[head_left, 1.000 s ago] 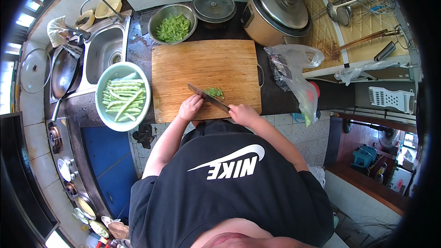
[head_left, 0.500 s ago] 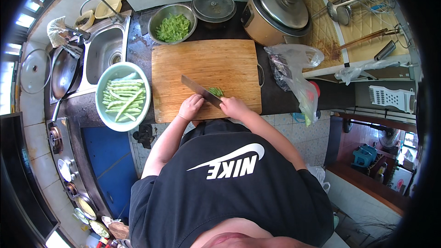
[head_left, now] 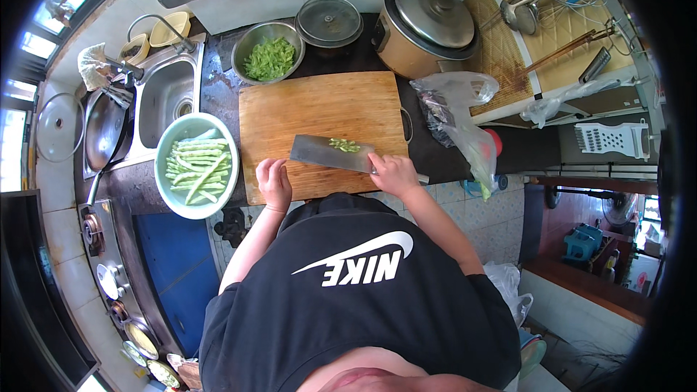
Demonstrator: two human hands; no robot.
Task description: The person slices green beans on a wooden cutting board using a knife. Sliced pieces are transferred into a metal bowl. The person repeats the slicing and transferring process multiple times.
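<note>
My right hand [head_left: 396, 174] grips a cleaver [head_left: 327, 154] by its handle, low over the near right part of a wooden cutting board [head_left: 319, 101]. The broad blade lies nearly flat, pointing left. Small chopped green bean pieces [head_left: 344, 145] lie on the blade, towards its handle end. My left hand [head_left: 274, 183] is raised by the board's near left edge, apart from the cleaver, fingers loosely bent with nothing visible in them. Left of the board stands a pale green basin [head_left: 161, 178] of long green beans [head_left: 196, 167]. A steel bowl [head_left: 239, 65] behind the board holds cut greens [head_left: 270, 58].
A lidded pot [head_left: 329, 22] and a rice cooker [head_left: 428, 29] stand behind the board. On the right lies a plastic bag [head_left: 465, 109] of vegetables. The sink [head_left: 156, 94] and a wok [head_left: 109, 131] are at the left, beyond the basin.
The cleaver has turned from upright cutting to lying flat, and the bean pieces are now on its blade. My left hand has moved left, off the blade; my right hand has shifted right.
</note>
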